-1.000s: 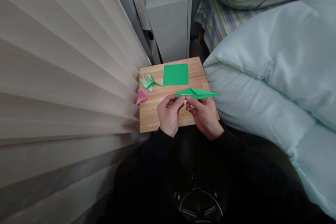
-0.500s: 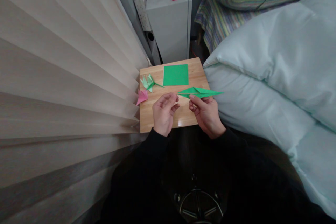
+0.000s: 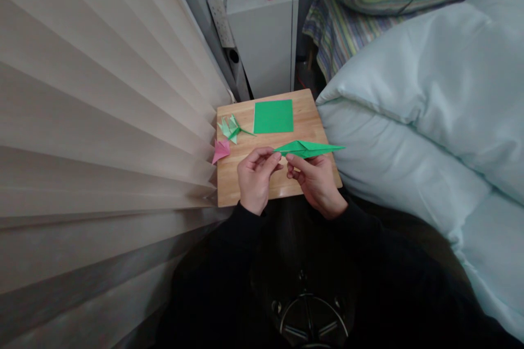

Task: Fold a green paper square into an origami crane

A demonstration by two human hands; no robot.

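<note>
A long, narrow piece of folded green paper (image 3: 308, 148) is held just over the near half of a small wooden table (image 3: 241, 174). Its left point is pinched between the thumb and fingers of my left hand (image 3: 257, 177). My right hand (image 3: 317, 180) grips its lower edge near the middle, thumb in front and the other fingers curled behind. The right point sticks out free toward the bed. Beyond the hands, a flat green paper square (image 3: 273, 116) lies on the table.
A light-green folded paper piece with a stem (image 3: 232, 130) and a pink folded paper piece (image 3: 221, 151) lie at the table's left. A pleated curtain (image 3: 123, 120) borders that side. A pale quilt (image 3: 409, 147) touches the right. Behind stands a white cabinet (image 3: 262, 43).
My right hand has slid left along the folded green paper, closer to my left hand. The paper has shifted slightly left and tilted, and my left fingers now cover its left point.
</note>
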